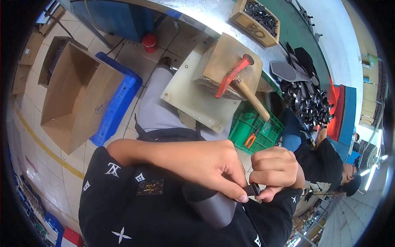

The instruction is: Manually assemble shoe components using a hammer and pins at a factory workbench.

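Note:
Close to my chest, my left hand [218, 166] is closed on a wide, smooth dark strap [216, 210] that curves into a loop below it. My thumb presses along its narrowing end. Just to the right, my right hand [275, 171] is curled into a pinch on the narrow black tip of the same strap, where a small dark piece shows between the fingers. Its exact kind I cannot make out. Ahead of my hands, a hammer [243, 88] with a red head and wooden handle lies on a wooden block [220, 59].
The block rests on a pale board [197, 99]. A green crate [263, 142] with orange-handled pliers [249, 140] stands right of it. A cardboard box [78, 94] leans on a blue crate [119, 99] at left. Dark parts [306, 99] cover the bench, with a co-worker [325, 160] nearby.

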Tool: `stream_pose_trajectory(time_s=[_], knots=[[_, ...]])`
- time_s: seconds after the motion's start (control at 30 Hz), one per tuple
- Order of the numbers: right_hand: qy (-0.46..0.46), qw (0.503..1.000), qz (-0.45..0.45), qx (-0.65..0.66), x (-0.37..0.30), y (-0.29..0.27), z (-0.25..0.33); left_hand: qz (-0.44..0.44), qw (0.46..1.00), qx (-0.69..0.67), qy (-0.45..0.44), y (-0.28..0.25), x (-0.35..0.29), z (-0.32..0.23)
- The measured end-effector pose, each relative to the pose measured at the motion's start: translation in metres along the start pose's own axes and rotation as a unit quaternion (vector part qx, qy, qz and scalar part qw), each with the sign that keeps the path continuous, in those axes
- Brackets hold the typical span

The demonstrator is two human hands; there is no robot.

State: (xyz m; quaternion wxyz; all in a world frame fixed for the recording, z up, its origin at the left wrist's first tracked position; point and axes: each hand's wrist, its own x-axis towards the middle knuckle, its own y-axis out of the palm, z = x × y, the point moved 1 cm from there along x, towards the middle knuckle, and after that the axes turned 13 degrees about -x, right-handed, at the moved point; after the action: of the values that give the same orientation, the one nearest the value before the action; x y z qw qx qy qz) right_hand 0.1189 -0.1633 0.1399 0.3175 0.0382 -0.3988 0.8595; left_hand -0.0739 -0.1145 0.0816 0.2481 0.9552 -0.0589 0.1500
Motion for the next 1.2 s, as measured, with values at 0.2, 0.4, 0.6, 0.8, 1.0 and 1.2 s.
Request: stream_pose_trajectory(time_s=[0.2,0.4,0.6,0.8,1.0,1.2], knots=[[0.005,0.999,0.038,-0.035,-0.006,-0.008,-0.01,-0.06,0.996,0.067,0.002,0.0,-0.004,-0.005],[0.23,0.964,-0.079,-0.109,-0.041,-0.011,-0.037,-0.173,0.983,0.067,-0.019,-0.004,-0.007,-0.017],[0.398,0.896,-0.198,-0.014,-0.094,0.034,-0.05,-0.207,0.97,0.128,-0.025,-0.009,-0.006,-0.026],[0.419,0.805,-0.406,0.109,-0.167,0.083,-0.031,-0.504,0.748,0.392,0.18,-0.106,-0.02,-0.089],[0.486,0.699,-0.524,-0.009,-0.168,0.041,-0.037,-0.708,0.327,0.61,0.143,-0.275,-0.137,-0.239],[0.497,0.512,-0.516,-0.473,-0.217,-0.111,-0.092,-0.688,0.438,0.558,0.153,-0.256,-0.104,-0.168]])
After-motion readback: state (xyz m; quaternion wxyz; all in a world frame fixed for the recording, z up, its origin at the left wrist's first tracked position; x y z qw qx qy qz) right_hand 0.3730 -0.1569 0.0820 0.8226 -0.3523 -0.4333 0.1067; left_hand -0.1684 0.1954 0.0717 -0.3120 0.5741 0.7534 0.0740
